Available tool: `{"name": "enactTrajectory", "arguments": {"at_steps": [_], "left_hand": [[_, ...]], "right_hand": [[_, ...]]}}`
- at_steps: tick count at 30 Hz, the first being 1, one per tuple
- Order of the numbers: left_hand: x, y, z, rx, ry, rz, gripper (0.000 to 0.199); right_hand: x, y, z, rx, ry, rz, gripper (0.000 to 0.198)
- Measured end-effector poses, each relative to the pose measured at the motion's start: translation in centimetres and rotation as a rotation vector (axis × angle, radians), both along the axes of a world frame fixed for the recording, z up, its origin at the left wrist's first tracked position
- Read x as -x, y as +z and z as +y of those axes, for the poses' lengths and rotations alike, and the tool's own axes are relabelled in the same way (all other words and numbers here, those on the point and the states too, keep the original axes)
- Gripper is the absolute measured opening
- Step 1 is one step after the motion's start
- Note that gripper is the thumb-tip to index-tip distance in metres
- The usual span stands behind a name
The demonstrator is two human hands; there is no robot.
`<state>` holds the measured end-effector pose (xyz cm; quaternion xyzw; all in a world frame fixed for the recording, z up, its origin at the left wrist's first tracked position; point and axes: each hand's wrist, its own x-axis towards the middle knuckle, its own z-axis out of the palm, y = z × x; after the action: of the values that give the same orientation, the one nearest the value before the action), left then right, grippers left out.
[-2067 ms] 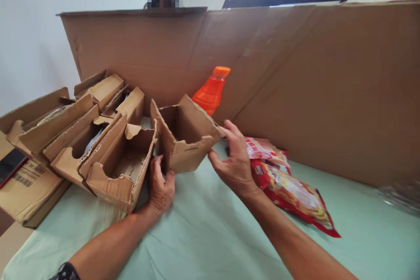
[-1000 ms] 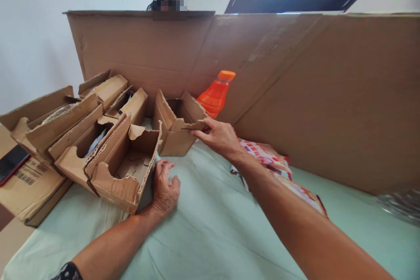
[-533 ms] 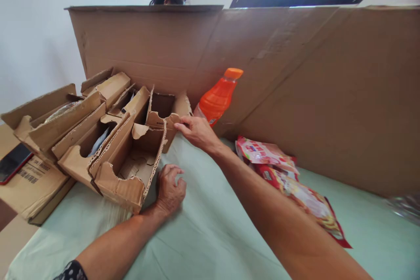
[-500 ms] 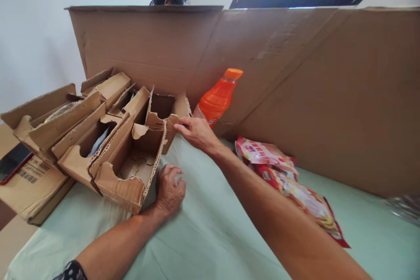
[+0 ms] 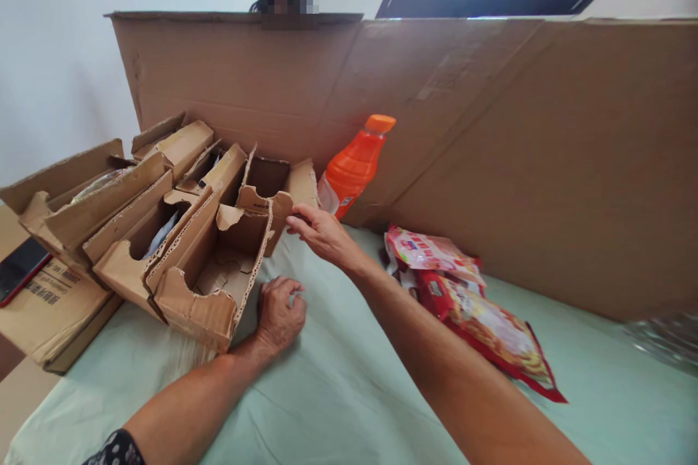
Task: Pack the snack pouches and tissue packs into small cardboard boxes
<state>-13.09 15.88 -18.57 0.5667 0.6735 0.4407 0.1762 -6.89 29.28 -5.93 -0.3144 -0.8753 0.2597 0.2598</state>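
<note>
My left hand (image 5: 282,314) rests on the green cloth (image 5: 338,370), fingers loosely curled and slightly apart, holding nothing. Just left of it stands the nearest open cardboard box (image 5: 193,323), which has a cut-out front and shows a bare inside. My right hand (image 5: 324,236) hovers by the corner of the box behind (image 5: 277,221), with thumb and fingers a little apart and nothing visible in them. Whether its fingertips touch that box I cannot tell. Right behind this hand an orange drink bottle (image 5: 357,163) stands tilted to the right, its lower part partly hidden.
More cardboard boxes (image 5: 103,221), some holding packets, stand at left. A phone (image 5: 22,269) lies on a flat carton (image 5: 59,312). Red food packets (image 5: 491,320) lie at right, near a clear plastic item (image 5: 665,338). A tall cardboard panel (image 5: 518,160) borders the back; a person's head shows beyond.
My right hand has drawn slightly down from the rear box's corner, and its fingers have loosened. My left hand stays put. The view has shifted a little.
</note>
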Motion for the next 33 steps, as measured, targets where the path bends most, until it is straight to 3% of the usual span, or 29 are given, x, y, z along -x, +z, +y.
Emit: {"name": "enactTrajectory", "arguments": {"at_steps": [8,14,17,23,26,33], "left_hand": [[-0.1,0.0,0.0,0.050,-0.035,0.032,0.024],[-0.2,0.1,0.1,0.091,-0.066,0.046,0.027],[-0.1,0.1,0.1,0.102,-0.075,0.050,0.028],[0.1,0.0,0.2,0.090,-0.094,0.046,0.029],[0.0,0.0,0.3,0.086,-0.091,0.039,0.029],[0.3,-0.1,0.0,0.045,-0.080,0.005,0.029]], "right_hand": [[0.7,-1.3,0.3,-0.043,-0.122,0.037,0.020],[0.4,-5.6,-3.0,0.028,-0.159,0.123,0.065],[-0.1,-7.1,-4.0,0.093,-0.192,0.222,0.072],[-1.0,-4.8,-2.9,0.016,-0.119,0.093,0.055],[-1.4,-3.5,-2.7,-0.046,-0.118,0.041,0.057],[-1.9,-1.8,-4.1,-0.104,-0.146,0.265,0.056]]}}
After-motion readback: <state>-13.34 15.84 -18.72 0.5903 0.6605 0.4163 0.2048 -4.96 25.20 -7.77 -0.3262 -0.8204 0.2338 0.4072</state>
